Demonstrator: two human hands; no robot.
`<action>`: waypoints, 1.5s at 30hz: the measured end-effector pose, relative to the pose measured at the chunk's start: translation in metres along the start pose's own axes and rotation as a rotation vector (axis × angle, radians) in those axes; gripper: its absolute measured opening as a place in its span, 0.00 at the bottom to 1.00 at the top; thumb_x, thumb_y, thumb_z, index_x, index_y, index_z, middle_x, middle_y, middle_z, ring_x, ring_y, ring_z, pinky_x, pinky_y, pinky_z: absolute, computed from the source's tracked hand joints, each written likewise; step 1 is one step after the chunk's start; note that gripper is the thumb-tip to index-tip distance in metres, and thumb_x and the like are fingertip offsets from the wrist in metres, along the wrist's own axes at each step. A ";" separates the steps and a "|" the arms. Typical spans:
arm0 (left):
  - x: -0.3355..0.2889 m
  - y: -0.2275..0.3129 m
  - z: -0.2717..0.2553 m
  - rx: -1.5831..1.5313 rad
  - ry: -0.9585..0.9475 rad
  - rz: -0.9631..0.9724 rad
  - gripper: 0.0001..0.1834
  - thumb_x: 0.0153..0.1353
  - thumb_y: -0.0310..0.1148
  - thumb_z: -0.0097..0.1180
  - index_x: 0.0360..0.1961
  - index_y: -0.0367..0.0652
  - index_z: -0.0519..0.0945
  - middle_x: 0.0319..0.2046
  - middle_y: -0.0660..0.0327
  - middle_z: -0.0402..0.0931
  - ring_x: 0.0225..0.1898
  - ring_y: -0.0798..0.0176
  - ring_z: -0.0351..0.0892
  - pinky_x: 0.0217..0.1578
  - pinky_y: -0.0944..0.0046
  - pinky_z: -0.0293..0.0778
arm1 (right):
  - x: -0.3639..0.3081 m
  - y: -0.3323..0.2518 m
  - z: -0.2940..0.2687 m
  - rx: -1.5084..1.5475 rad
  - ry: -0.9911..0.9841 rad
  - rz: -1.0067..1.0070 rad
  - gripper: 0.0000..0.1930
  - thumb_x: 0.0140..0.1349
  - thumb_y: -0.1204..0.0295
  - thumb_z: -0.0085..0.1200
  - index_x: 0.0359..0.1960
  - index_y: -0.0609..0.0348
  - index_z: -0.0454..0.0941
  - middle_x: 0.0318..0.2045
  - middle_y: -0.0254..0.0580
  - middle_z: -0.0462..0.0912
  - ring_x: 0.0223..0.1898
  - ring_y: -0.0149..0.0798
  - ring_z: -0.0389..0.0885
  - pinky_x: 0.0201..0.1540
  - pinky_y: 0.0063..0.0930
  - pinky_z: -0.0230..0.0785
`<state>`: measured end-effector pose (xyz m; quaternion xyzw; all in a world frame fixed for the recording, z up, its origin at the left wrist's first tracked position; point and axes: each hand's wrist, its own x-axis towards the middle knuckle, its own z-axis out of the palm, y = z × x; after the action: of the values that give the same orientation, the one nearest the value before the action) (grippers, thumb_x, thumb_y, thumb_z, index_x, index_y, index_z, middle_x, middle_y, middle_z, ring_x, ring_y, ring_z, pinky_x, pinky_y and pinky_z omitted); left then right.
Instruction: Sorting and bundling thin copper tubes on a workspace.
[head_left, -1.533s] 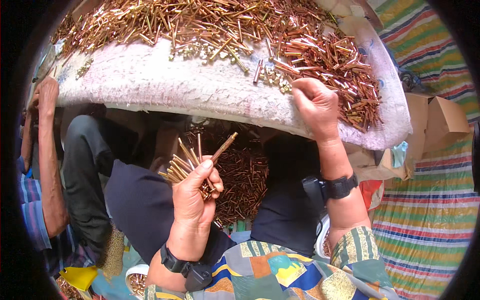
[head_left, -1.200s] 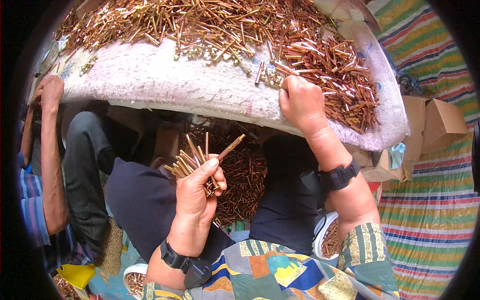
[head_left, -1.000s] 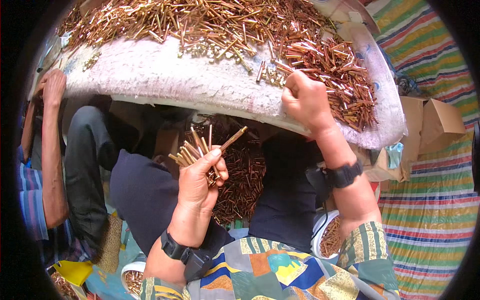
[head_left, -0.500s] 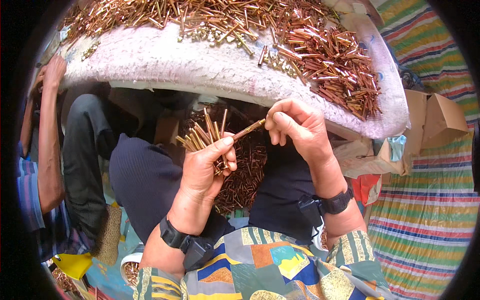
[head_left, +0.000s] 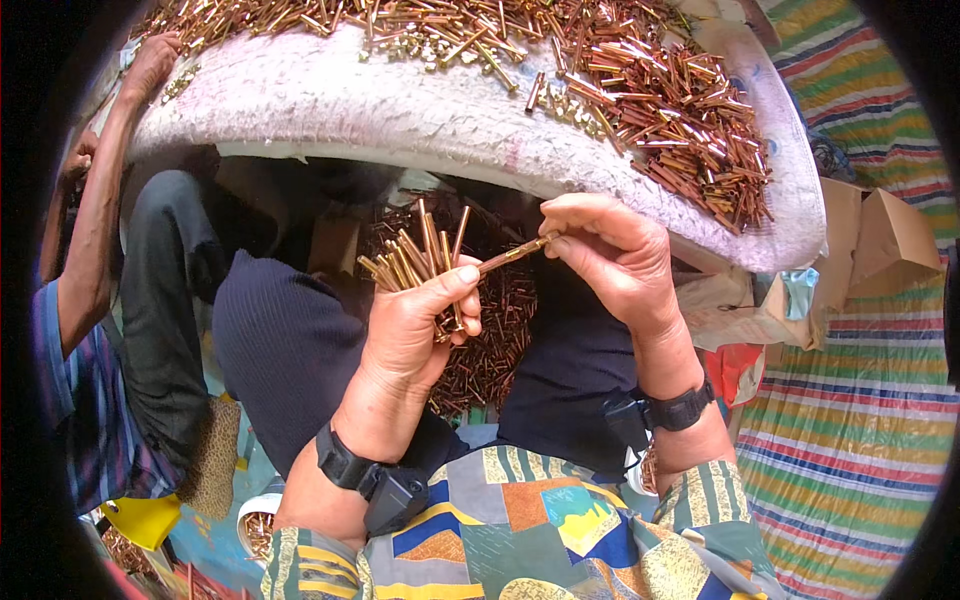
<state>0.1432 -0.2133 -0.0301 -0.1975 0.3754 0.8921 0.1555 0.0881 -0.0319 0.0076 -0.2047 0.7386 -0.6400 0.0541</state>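
In my left hand [head_left: 410, 325] is a fanned bundle of slim copper-coloured metal tubes [head_left: 405, 255], with their upper ends spread above the fingers. One slim metal tube [head_left: 510, 257] sticks out to the right between my left thumb and forefinger. A gold-coloured section shows toward its far end. My right hand [head_left: 615, 255] pinches that end between thumb and forefinger; the fingertips hide what small part, if any, sits there. Beyond both hands, a heap of similar tubes [head_left: 690, 120] lies on a white padded table [head_left: 300, 110], beside small gold-coloured pieces [head_left: 430, 48].
More tubes [head_left: 490, 360] fill a container between my knees, below my hands. A co-worker's arm [head_left: 95, 230] reaches to the table at left. Cardboard boxes [head_left: 890, 235] stand at right on a striped sheet [head_left: 850, 420]. A yellow container [head_left: 145, 520] stands lower left.
My right hand has moved slightly right and now pinches the end of the protruding tube more closely. The co-worker's hand has moved farther onto the table.
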 end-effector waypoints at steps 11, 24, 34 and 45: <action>-0.003 -0.003 0.004 0.105 0.001 0.101 0.10 0.50 0.30 0.56 0.33 0.36 0.75 0.15 0.63 0.72 0.13 0.69 0.70 0.13 0.74 0.65 | -0.006 -0.006 0.001 0.011 -0.024 0.192 0.04 0.58 0.79 0.48 0.34 0.64 0.72 0.18 0.31 0.72 0.18 0.21 0.66 0.21 0.13 0.60; -0.005 -0.002 0.005 0.150 -0.035 0.106 0.10 0.49 0.29 0.57 0.32 0.36 0.75 0.15 0.62 0.72 0.13 0.69 0.70 0.14 0.73 0.67 | -0.011 0.008 0.000 -0.233 0.066 -0.023 0.15 0.60 0.69 0.50 0.15 0.61 0.70 0.10 0.32 0.68 0.14 0.21 0.61 0.16 0.19 0.56; -0.006 -0.001 -0.001 0.124 -0.064 0.060 0.08 0.49 0.27 0.60 0.31 0.36 0.77 0.16 0.63 0.73 0.16 0.70 0.73 0.16 0.74 0.70 | -0.020 0.012 -0.018 -0.186 -0.189 0.126 0.06 0.57 0.74 0.52 0.30 0.64 0.70 0.25 0.30 0.73 0.27 0.20 0.68 0.29 0.14 0.62; -0.008 0.000 -0.004 0.113 -0.090 0.031 0.09 0.48 0.25 0.60 0.32 0.35 0.77 0.19 0.63 0.74 0.17 0.72 0.72 0.16 0.74 0.69 | -0.027 0.006 0.004 -0.147 -0.025 0.191 0.17 0.61 0.69 0.49 0.14 0.61 0.67 0.10 0.25 0.63 0.15 0.19 0.59 0.16 0.17 0.53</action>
<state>0.1510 -0.2176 -0.0291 -0.1425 0.4209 0.8797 0.1693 0.1122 -0.0252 -0.0038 -0.1450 0.7989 -0.5735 0.1087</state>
